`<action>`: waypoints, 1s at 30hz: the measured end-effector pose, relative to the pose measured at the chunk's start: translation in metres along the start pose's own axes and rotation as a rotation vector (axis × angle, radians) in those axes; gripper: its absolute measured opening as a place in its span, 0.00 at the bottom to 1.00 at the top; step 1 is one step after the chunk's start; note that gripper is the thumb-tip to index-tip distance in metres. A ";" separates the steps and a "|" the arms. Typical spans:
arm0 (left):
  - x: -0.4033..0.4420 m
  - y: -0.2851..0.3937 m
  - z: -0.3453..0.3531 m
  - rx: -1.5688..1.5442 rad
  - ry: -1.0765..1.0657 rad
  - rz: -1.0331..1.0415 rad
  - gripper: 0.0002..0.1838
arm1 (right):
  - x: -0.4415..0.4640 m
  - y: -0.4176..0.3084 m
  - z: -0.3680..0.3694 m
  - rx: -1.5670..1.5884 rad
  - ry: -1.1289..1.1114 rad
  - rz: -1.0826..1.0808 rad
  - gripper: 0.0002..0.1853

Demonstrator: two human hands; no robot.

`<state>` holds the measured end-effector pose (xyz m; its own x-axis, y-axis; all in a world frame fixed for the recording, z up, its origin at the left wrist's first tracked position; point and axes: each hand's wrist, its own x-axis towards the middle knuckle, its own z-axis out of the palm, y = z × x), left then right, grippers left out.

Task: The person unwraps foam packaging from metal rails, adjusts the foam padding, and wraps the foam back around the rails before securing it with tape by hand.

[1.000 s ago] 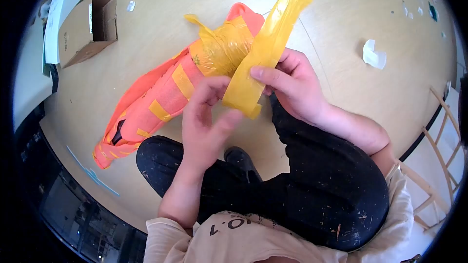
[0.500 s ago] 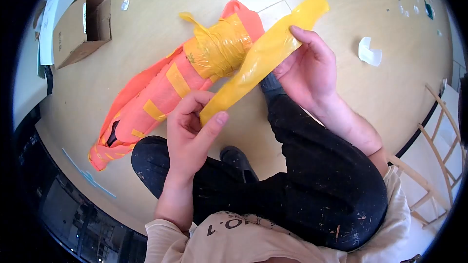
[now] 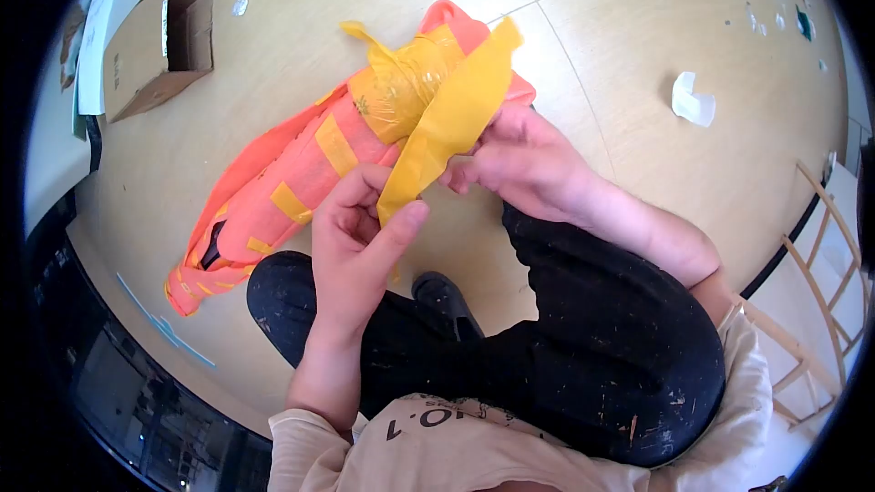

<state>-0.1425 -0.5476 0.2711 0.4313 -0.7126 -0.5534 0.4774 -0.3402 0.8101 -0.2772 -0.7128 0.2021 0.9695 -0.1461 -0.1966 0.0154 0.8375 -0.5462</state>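
Observation:
A wide strip of yellow tape stretches diagonally between my hands, its far end free. My left hand is closed, pinching the strip's lower end between thumb and fingers. At the strip's right edge, my right hand has its fingers curled against the tape, some of them hidden behind it. Beneath and to the left lies a long bundle wrapped in coral-pink material, banded with short yellow tape pieces. Yellow wrapping surrounds its upper part, with a loose tail sticking up.
An open cardboard box stands on the floor at the upper left. A crumpled white piece lies to the right, and thin blue strips lie at lower left. Wooden frames are at the right edge. My bent legs flank the workspace.
My right hand has moved down and left along the strip, turning its fingers inward. The strip's far end has swung left and lower. My left hand stays nearly in place.

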 end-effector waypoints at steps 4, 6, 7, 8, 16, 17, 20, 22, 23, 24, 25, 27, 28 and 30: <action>0.000 0.003 -0.002 0.055 0.007 0.033 0.12 | 0.006 -0.008 0.014 -0.170 0.129 0.060 0.19; -0.001 0.002 -0.006 0.047 -0.003 0.022 0.13 | 0.006 -0.012 0.014 -0.145 0.152 0.051 0.16; -0.002 -0.001 -0.009 0.093 -0.018 0.031 0.14 | 0.006 -0.012 0.013 -0.145 0.152 0.052 0.16; -0.002 -0.002 -0.011 0.139 -0.032 0.039 0.15 | 0.005 -0.011 0.012 -0.195 0.143 0.033 0.15; 0.002 -0.007 -0.027 0.014 -0.055 -0.111 0.18 | 0.003 -0.018 0.017 -0.229 0.174 -0.089 0.14; 0.003 -0.009 -0.030 0.053 -0.032 -0.156 0.20 | 0.004 -0.021 0.017 -0.226 0.210 -0.116 0.13; 0.002 -0.012 -0.014 0.311 0.291 0.407 0.25 | 0.000 -0.023 0.018 -0.295 0.230 -0.147 0.12; -0.001 0.001 -0.009 0.650 0.262 0.646 0.27 | -0.003 -0.020 0.020 -0.367 0.208 -0.147 0.13; -0.002 0.006 -0.007 0.989 0.222 0.880 0.29 | -0.003 -0.019 0.021 -0.336 0.206 -0.156 0.13; 0.000 0.003 0.002 1.060 0.250 0.896 0.26 | -0.004 -0.019 0.021 -0.306 0.202 -0.165 0.13; 0.003 0.001 0.005 1.062 0.253 0.898 0.26 | -0.004 -0.019 0.023 -0.306 0.198 -0.166 0.13; 0.010 -0.002 0.009 1.122 0.271 0.974 0.19 | -0.003 -0.019 0.025 -0.370 0.224 -0.210 0.14; 0.013 -0.001 0.010 1.121 0.268 0.973 0.19 | -0.002 -0.021 0.024 -0.369 0.226 -0.210 0.14; 0.015 0.000 0.010 1.083 0.284 0.918 0.12 | -0.003 -0.020 0.024 -0.359 0.227 -0.243 0.15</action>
<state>-0.1437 -0.5646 0.2652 0.4575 -0.8307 0.3173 -0.7928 -0.2194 0.5687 -0.2741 -0.7166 0.2329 0.8698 -0.4596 -0.1792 0.1111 0.5364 -0.8366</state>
